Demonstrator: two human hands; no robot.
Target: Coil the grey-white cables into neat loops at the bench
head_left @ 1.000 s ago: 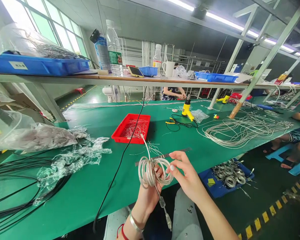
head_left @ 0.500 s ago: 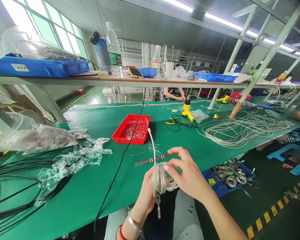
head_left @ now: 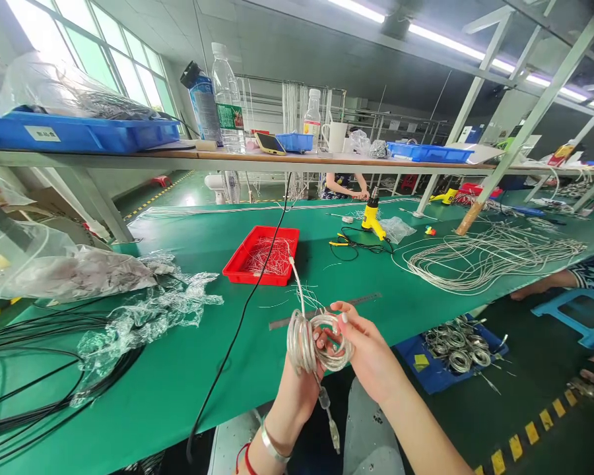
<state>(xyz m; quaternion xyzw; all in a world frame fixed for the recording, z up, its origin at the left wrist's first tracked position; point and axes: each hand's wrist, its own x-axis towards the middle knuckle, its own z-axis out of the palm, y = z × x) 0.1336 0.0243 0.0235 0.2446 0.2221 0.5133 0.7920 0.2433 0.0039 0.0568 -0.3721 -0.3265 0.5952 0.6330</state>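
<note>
A coiled pale cable [head_left: 301, 343] is held up above the front edge of the green table. My left hand [head_left: 301, 389] is under and inside the coil, its fingers curled through the loops. On the coil's right side, my right hand [head_left: 369, 349] pinches the loops between thumb and fingers. One cable end [head_left: 297, 280] points up toward the red tray. The other end hangs below my left hand, with a lump and a plug [head_left: 333, 435] on it. Behind the coil lies a steel ruler [head_left: 361, 298] on the table.
A red tray [head_left: 232, 264] holds cut wire bits. A black cord [head_left: 237, 323] crosses the table. Heat gun [head_left: 371, 218], loose cable pile [head_left: 475, 260] and plastic wrap [head_left: 143, 316] lie around. A blue bin [head_left: 416, 369] of coiled cables stands low at right. A shelf [head_left: 277, 161] spans above.
The coil has turned and shifted slightly left, its loops now facing me more. My right hand has moved from over the coil to its right side. The hanging plug swung right.
</note>
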